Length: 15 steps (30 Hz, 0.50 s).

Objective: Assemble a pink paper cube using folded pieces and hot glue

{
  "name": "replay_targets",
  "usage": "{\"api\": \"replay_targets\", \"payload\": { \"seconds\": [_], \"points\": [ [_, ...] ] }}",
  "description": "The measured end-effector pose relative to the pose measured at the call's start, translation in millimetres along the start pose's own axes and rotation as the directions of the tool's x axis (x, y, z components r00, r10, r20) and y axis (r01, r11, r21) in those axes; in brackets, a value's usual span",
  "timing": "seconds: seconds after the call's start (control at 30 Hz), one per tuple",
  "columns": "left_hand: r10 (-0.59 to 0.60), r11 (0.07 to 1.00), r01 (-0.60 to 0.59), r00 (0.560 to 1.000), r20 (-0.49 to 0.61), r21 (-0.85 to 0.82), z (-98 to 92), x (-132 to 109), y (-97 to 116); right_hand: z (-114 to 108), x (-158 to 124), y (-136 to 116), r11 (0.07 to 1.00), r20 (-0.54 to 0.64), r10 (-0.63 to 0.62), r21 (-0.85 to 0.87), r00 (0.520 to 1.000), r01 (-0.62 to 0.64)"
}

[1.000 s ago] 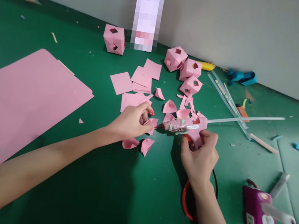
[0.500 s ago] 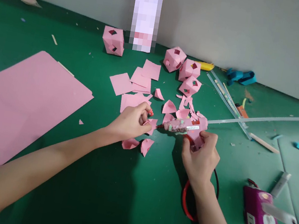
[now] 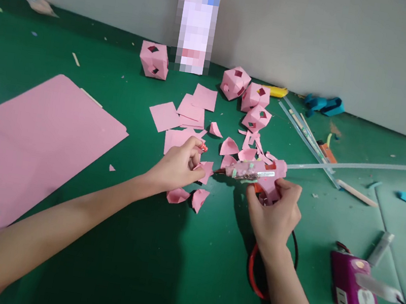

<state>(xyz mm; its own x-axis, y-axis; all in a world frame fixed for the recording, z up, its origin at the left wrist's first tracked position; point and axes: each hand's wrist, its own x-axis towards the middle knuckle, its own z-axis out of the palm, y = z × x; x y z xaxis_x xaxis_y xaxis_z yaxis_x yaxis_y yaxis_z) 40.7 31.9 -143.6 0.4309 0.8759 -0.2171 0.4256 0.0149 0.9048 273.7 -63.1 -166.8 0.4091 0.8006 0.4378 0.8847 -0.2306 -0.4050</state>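
My left hand (image 3: 181, 164) pinches a small folded piece of pink paper (image 3: 206, 171) between thumb and fingers. In my right hand (image 3: 274, 212) is a pink hot glue gun (image 3: 252, 171), gripped by its handle. The dark nozzle points left and reaches the edge of the held paper; whether it touches is too small to tell. A long clear glue stick (image 3: 358, 168) sticks out of the gun's back. Folded pink pieces (image 3: 177, 196) lie just below my left hand, and more folded pieces (image 3: 229, 146) sit beyond the nozzle.
Pink paper squares (image 3: 164, 116) lie behind my left hand. Cut-out pink paper polyhedra (image 3: 236, 83) stand near the wall, by a blurred upright screen (image 3: 195, 27). A large pink sheet (image 3: 42, 147) covers the left. Scissors with red handles (image 3: 251, 272) and a purple power box (image 3: 355, 286) are at right.
The glue gun has shifted slightly to the right, its nozzle staying at the paper's edge. My left hand keeps its pinch almost unmoved. The whole view has tilted a little.
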Motion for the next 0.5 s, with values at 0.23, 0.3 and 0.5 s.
{"api": "replay_targets", "payload": {
  "seconds": [0.23, 0.3, 0.5],
  "points": [
    [-0.001, 1.0, 0.001, 1.0, 0.005, 0.01, -0.6, -0.5, 1.1, 2.4, -1.6, -3.0, 1.0, 0.035, -0.012, 0.003, 0.999, 0.012],
    [-0.002, 1.0, 0.002, 1.0, 0.006, 0.004, -0.8, -0.4, 0.5, 2.2, -1.6, -2.8, 1.0, 0.037, -0.022, -0.016, 0.999, 0.023],
    [0.0, 1.0, 0.0, 1.0, 0.012, -0.017, -0.8, -0.5, -1.1, 1.1, -1.6, -0.4, 0.997, 0.046, -0.046, -0.058, 0.998, 0.049]
  ]
}}
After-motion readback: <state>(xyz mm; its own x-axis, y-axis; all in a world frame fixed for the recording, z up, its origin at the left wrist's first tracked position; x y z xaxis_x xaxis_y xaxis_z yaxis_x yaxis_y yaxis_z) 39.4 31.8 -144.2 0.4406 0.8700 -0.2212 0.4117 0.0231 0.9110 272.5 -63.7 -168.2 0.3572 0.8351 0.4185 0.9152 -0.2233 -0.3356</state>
